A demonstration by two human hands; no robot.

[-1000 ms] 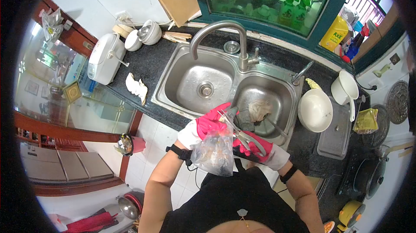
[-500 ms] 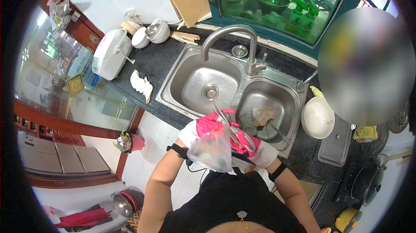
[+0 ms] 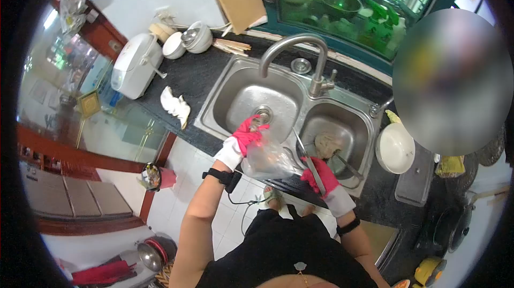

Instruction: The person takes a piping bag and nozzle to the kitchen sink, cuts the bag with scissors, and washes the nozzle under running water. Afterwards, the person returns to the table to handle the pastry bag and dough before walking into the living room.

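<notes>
My left hand, in a pink rubber glove with a white cuff, closes on a clear plastic bag over the front edge of the left basin. Something greyish shows at its fingertips near the drain; I cannot make out what it is. My right hand, gloved the same way, grips a pair of metal scissors in front of the right basin. One blade points up and left beside the bag. A limp beige piece lies in the right basin, next to a dark-ended metal utensil.
A curved faucet rises behind the double sink. White bowls and a white appliance stand at left, near a crumpled white cloth. On the right are a white bowl and a grey lid.
My hands have moved apart, the left toward the drain and the right slightly right. The bag now stretches between them. Grey material at the right basin's left side no longer shows there.
</notes>
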